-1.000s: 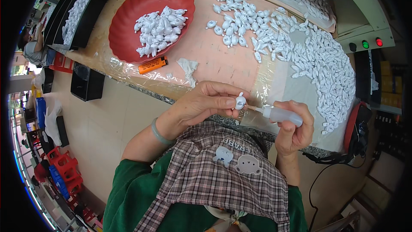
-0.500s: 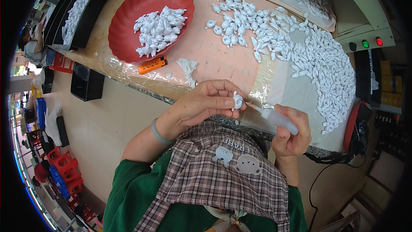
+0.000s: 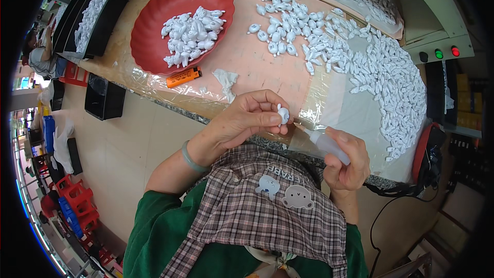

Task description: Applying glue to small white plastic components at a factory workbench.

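Note:
Between the thumb and fingers of my left hand (image 3: 252, 116) is a small white plastic figure part (image 3: 283, 115), rounded with little protruding bits. My right hand (image 3: 350, 158) grips a translucent squeeze bottle (image 3: 331, 147) with a thin nozzle. The nozzle tip (image 3: 298, 124) points at the white part, a small gap away from it. Both hands are over the front edge of the table. Beyond them lie several rounded white figure parts (image 3: 282, 31), merging on the right into a large spread of slimmer white pieces (image 3: 391, 92).
A red scalloped bowl (image 3: 149, 46) holds a heap of white parts. Near it lie an orange object (image 3: 183, 77) and a crumpled white tissue (image 3: 225, 83). Black bins (image 3: 104, 98) stand at the left. A machine housing with lit buttons (image 3: 446, 51) rises at the right; a person (image 3: 41, 56) sits far left.
The bottle has tilted and its nozzle has drawn slightly away from the white part. My left hand has shifted a little left and up, still with the part.

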### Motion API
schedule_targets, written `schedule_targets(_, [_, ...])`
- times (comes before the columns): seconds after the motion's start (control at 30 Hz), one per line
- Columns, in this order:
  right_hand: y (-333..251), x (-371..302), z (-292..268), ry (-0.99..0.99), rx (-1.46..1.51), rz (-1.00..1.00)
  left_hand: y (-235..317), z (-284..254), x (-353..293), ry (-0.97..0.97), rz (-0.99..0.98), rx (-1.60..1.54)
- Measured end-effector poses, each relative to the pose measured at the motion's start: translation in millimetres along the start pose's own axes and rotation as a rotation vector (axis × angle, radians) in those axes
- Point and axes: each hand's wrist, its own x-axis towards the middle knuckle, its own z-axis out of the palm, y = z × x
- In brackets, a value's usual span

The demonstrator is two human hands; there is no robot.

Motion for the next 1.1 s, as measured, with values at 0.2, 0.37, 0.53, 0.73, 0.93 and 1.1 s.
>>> schedule_targets(0.2, [3, 1, 2, 0.018, 0.027, 0.014, -1, -1, 1, 0.012, -0.002, 0.006])
schedule_targets(0.37, [13, -5, 7, 0.085, 0.13, 0.079, -3, -5, 3, 0.02, 0.002, -0.015])
schedule_targets(0.53, [23, -1, 17, 0.273, 0.634, 0.413, -3, -9, 2, 0.028, -0.006, -0.031])
schedule_targets(0.73, [51, 11, 22, 0.121, 0.91, 0.86, -3, -12, 1, 0.031, 0.008, -0.041])
schedule_targets(0.93, [73, 34, 46, -0.041, 0.52, 0.679, -1, -13, -3, 0.039, 0.014, -0.052])
schedule_targets(1.1, [91, 62, 56, -0.271, 0.081, 0.23, -1, -16, -6, 0.051, 0.019, -0.051])
